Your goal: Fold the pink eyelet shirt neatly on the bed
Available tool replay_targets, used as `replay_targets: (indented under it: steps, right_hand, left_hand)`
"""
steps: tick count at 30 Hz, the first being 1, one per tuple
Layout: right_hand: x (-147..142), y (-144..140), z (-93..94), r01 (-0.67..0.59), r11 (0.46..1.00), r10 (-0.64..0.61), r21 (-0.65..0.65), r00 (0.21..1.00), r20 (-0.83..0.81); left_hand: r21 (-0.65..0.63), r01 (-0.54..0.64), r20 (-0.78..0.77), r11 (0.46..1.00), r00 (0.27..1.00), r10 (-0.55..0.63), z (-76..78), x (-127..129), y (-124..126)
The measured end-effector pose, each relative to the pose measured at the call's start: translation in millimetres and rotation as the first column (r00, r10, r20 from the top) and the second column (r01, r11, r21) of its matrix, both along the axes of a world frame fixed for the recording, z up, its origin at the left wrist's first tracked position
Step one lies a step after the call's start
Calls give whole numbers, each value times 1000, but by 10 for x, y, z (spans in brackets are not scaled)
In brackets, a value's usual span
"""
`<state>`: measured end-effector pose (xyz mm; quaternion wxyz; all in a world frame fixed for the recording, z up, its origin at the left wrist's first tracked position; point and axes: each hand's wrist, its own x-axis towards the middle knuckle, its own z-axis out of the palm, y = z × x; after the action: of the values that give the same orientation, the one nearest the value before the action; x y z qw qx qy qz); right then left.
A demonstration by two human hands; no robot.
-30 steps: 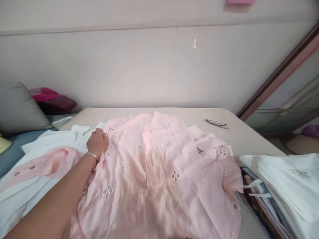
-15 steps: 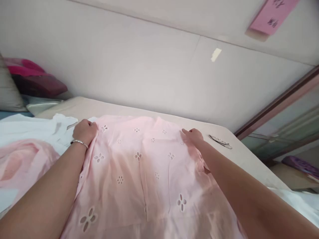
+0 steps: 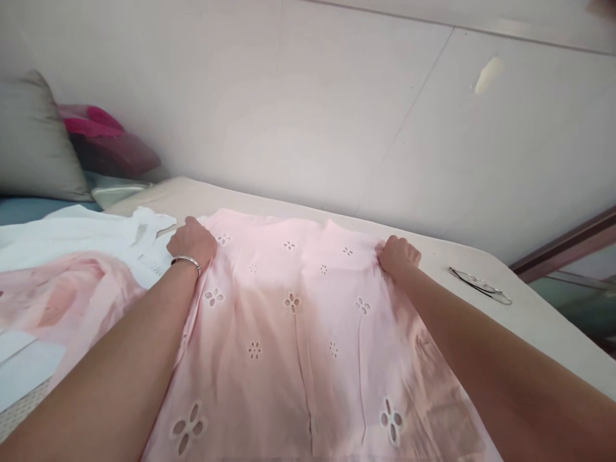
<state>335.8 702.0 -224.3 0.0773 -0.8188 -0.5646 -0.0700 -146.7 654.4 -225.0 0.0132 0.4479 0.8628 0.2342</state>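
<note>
A pale pink garment (image 3: 293, 327) with cut-out flower eyelets lies spread flat on a beige padded table (image 3: 529, 314). My left hand (image 3: 193, 244), a silver bangle on its wrist, grips the garment's far left corner. At the far right corner my right hand (image 3: 398, 256) is closed on the cloth. Both forearms stretch out over the fabric, which lies taut between the two hands.
White cloth (image 3: 81, 234) and another pink piece (image 3: 62, 292) are heaped at the left. Thin metal scissors or clips (image 3: 479, 285) lie on the table at the right. A grey cushion (image 3: 33, 141) and red-pink cushions (image 3: 108, 138) sit far left against the wall.
My right hand came in and took the far right corner. The crumpled garment has been pulled flat and smooth between both hands, and my view has dropped closer to it.
</note>
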Motion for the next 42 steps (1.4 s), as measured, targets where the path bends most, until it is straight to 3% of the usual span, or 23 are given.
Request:
replay_targets:
  steps: [3,7,11,15,18,23,25,27,28,30,32,35,38,42]
  right_hand:
    - [-436,124,126,-154,986,151,66,988,43]
    - [-1429,472,250,-370,926,372,76,928,-14]
    - [-2361,743,206,-484,874,486,51,870,-81]
    - [-2714,786,54,-489,872,485,-6,867,-118]
    - [-2713,789,38,-480,876,481,38,867,-132]
    - [-2655,653,140,-474,851,511,225,846,-152]
    - [-2583,425,104,-528,802,582,280,797,-161]
    - [-2448,117,10,-615,717,684,327,710,-166]
    - [-2358,-37,-47,-655,675,728,339,664,-169]
    - [-2148,-269,-147,-693,658,751,295,635,-184]
    - [-1914,-336,-200,-692,691,723,208,660,-205]
    - [-1542,-144,-189,-680,732,670,38,709,-219]
    - [-1146,125,-146,-580,810,558,-86,807,-192]
    - [-603,187,-145,-359,929,345,-89,928,-142]
  left_hand:
    - [-24,-52,-45,998,998,51,4,6,7]
    - [-7,-27,-29,1000,999,26,9,12,-8]
    - [13,-10,-12,1000,1000,10,-11,-2,-22]
    - [29,2,38,1000,999,-3,-18,-14,-26]
    - [45,-6,66,999,998,3,-9,-17,-31]
    - [71,-41,135,997,990,31,-2,-20,-64]
    - [69,-54,163,996,986,42,17,-14,-88]
    - [102,-65,143,993,988,50,66,3,-116]
    - [145,-50,96,988,995,37,102,17,-128]
    - [253,71,-65,965,996,-56,176,54,-141]
    - [268,299,-229,916,943,-241,211,103,-127]
    - [43,563,-271,825,802,-533,114,168,-67]
    - [-159,584,-257,796,754,-605,-90,179,-3]
    - [-200,549,-294,811,757,-584,-230,144,36]
